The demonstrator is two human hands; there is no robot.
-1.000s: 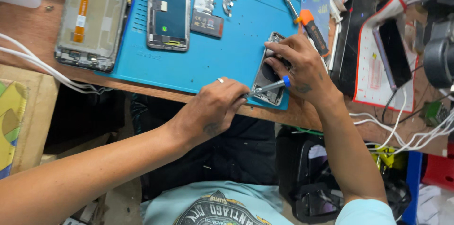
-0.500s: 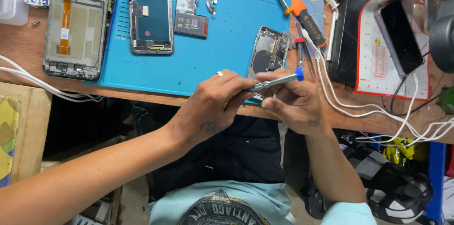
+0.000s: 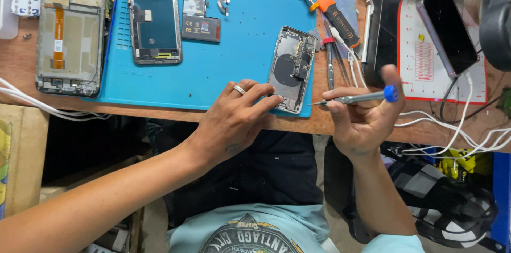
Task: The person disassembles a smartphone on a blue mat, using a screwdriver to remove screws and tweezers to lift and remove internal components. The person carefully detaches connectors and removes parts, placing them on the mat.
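My left hand (image 3: 234, 120), a ring on one finger, rests at the near edge of the blue work mat (image 3: 245, 61), fingertips touching the lower left corner of an opened phone housing (image 3: 293, 67). My right hand (image 3: 362, 120) is palm-up just right of the housing and holds a thin grey screwdriver with a blue cap (image 3: 356, 98), its tip pointing left toward the housing's bottom edge. The housing lies flat with its inner parts exposed.
On the mat lie a phone screen assembly (image 3: 154, 16) and a small dark battery part (image 3: 199, 11). A second opened phone frame (image 3: 69, 35) sits left on the wooden desk. An orange-handled screwdriver (image 3: 332, 11), tweezers, a black phone on a white stand (image 3: 447, 29) and white cables (image 3: 458, 125) crowd the right.
My hands have come apart: the left dropped onto the mat beside the housing, the right turned palm-up with the screwdriver. The camera view has shifted so the housing sits further left.
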